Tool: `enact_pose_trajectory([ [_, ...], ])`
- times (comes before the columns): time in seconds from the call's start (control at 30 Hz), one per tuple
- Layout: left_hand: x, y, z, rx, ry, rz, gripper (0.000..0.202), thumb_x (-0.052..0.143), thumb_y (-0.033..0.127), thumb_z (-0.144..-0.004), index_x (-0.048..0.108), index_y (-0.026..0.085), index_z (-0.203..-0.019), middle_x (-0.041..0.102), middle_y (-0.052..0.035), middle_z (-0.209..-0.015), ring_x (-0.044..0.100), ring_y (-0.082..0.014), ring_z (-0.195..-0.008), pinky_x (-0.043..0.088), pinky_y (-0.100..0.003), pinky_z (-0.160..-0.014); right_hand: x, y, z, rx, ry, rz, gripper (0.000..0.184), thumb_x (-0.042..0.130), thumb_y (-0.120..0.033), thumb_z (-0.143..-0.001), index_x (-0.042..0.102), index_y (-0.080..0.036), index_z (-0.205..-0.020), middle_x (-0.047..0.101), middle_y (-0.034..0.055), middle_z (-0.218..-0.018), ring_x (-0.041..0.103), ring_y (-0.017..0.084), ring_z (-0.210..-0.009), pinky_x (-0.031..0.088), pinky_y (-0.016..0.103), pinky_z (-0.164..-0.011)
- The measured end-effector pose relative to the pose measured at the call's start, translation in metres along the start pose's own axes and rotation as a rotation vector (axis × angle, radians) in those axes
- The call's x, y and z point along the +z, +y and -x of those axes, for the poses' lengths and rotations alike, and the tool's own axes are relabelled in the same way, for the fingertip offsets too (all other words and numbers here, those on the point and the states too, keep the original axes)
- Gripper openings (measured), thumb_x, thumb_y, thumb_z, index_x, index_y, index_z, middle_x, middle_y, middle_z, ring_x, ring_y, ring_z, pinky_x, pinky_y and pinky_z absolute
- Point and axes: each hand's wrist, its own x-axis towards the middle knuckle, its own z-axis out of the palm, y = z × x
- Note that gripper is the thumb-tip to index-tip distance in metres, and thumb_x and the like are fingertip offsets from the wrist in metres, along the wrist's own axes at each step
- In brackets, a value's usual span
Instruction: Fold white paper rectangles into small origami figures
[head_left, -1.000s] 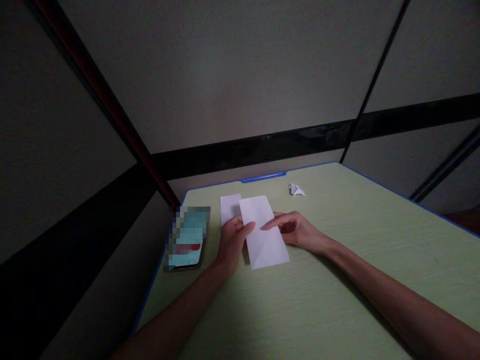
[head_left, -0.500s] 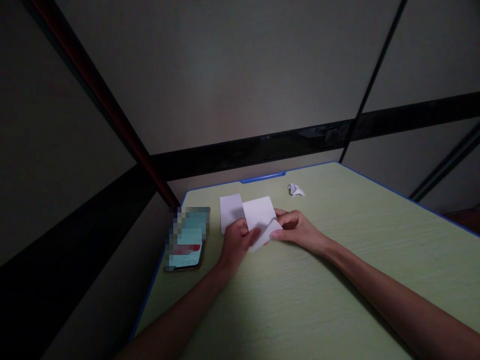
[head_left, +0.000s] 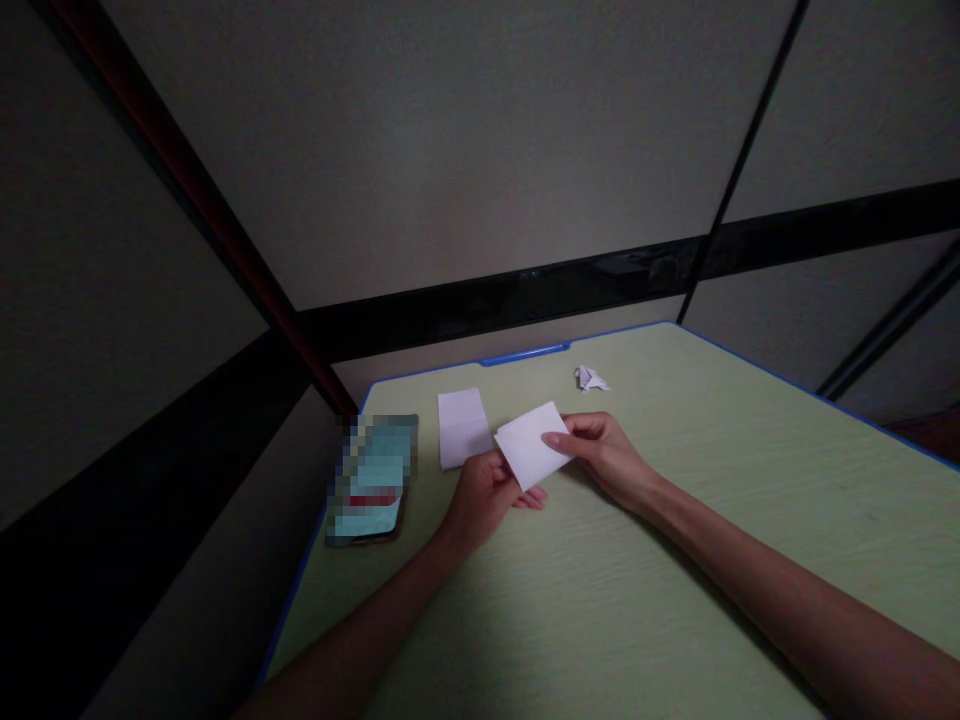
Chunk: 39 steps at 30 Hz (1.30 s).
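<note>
A white folded sheet of paper is held above the table, tilted, one corner pointing down. My right hand is closed on its right side, the thumb flat on the upper face and the other fingers behind. My left hand grips the lower left edge; its fingertips show below the paper, and part of the hand is hidden behind it. Just beyond my left hand, a second white piece of paper with a faint crease lies flat on the table.
A phone with a lit, partly blurred screen lies at the table's left edge. A small folded paper figure rests near the back. The pale green table has a blue rim and stands against a panelled wall.
The held paper has turned and its lower flap now lies over the rest, so it looks smaller. My right thumb has moved up onto its face; my left fingers have slid beneath.
</note>
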Motion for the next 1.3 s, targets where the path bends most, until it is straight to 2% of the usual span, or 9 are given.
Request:
enact_pose_trajectory([
  [0.07, 0.0000, 0.0012, -0.0002, 0.017, 0.036, 0.005, 0.015, 0.054, 0.023, -0.063, 0.059, 0.010, -0.067, 0.063, -0.0040, -0.055, 0.058, -0.0123, -0.050, 0.044, -0.022, -0.051, 0.0006, 0.0001, 0.0006, 0.027, 0.049, 0.032, 0.021, 0.066, -0.026, -0.056, 0.054, -0.012, -0.046, 0.048, -0.0031, -0.049, 0.038, 0.006, -0.048, 0.025, 0.023, -0.049],
  [0.13, -0.0012, 0.0012, -0.0014, 0.046, 0.128, 0.053, 0.020, 0.052, 0.028, -0.066, 0.060, 0.010, -0.063, 0.063, -0.0042, -0.058, 0.058, -0.0124, -0.054, 0.044, -0.022, -0.053, 0.0016, -0.0008, 0.0014, 0.034, 0.078, 0.062, 0.023, 0.067, -0.027, -0.053, 0.052, -0.012, -0.045, 0.047, -0.0033, -0.048, 0.036, 0.006, -0.046, 0.022, 0.023, -0.048],
  [0.23, -0.0044, -0.0021, -0.0039, 0.103, 0.235, 0.199, 0.029, 0.049, 0.037, -0.069, 0.060, 0.010, -0.069, 0.064, -0.0054, -0.065, 0.058, -0.0138, -0.058, 0.044, -0.024, -0.053, 0.0033, -0.0024, 0.0026, 0.049, 0.079, 0.121, 0.026, 0.066, -0.029, -0.053, 0.050, -0.012, -0.044, 0.046, -0.0033, -0.047, 0.034, 0.005, -0.045, 0.021, 0.023, -0.047],
  [0.3, -0.0062, -0.0049, -0.0049, 0.130, 0.252, 0.254, 0.030, 0.051, 0.039, -0.067, 0.060, 0.010, -0.071, 0.063, -0.0058, -0.066, 0.057, -0.0142, -0.059, 0.044, -0.025, -0.054, 0.0040, -0.0029, 0.0030, 0.053, 0.069, 0.169, 0.027, 0.064, -0.031, -0.055, 0.049, -0.012, -0.045, 0.044, -0.0036, -0.046, 0.033, 0.005, -0.044, 0.020, 0.023, -0.046],
  [0.43, -0.0071, -0.0060, -0.0041, 0.137, 0.236, 0.264, 0.032, 0.052, 0.041, -0.066, 0.058, 0.010, -0.068, 0.061, -0.0051, -0.063, 0.055, -0.0136, -0.057, 0.044, -0.026, -0.055, 0.0042, -0.0036, 0.0036, 0.053, 0.070, 0.223, 0.027, 0.063, -0.033, -0.056, 0.048, -0.012, -0.046, 0.044, -0.0034, -0.046, 0.033, 0.005, -0.044, 0.021, 0.022, -0.046],
  [0.63, -0.0058, -0.0002, -0.0011, 0.120, 0.222, 0.081, 0.028, 0.056, 0.036, -0.063, 0.051, 0.011, -0.051, 0.049, 0.0011, -0.049, 0.045, -0.0088, -0.050, 0.037, -0.021, -0.050, 0.0054, -0.0054, 0.0052, 0.052, 0.064, 0.246, 0.026, 0.062, -0.034, -0.056, 0.050, -0.012, -0.047, 0.046, -0.0029, -0.047, 0.035, 0.006, -0.045, 0.023, 0.022, -0.046],
  [1.07, -0.0050, 0.0024, -0.0009, 0.121, 0.228, -0.025, 0.027, 0.054, 0.034, -0.064, 0.051, 0.012, -0.050, 0.045, 0.0025, -0.046, 0.039, -0.0078, -0.047, 0.030, -0.020, -0.048, 0.0061, -0.0042, 0.0046, 0.051, 0.070, 0.240, 0.026, 0.062, -0.032, -0.056, 0.048, -0.013, -0.046, 0.045, -0.0036, -0.046, 0.034, 0.005, -0.044, 0.021, 0.021, -0.044],
  [1.3, -0.0062, 0.0000, -0.0013, 0.143, 0.288, -0.125, 0.031, 0.051, 0.034, -0.066, 0.042, 0.013, -0.044, 0.035, 0.0046, -0.042, 0.031, -0.0062, -0.045, 0.023, -0.019, -0.044, 0.0100, -0.0043, 0.0047, 0.087, 0.111, 0.194, 0.027, 0.064, -0.034, -0.052, 0.050, -0.013, -0.044, 0.045, -0.0035, -0.045, 0.033, 0.005, -0.043, 0.020, 0.022, -0.044],
])
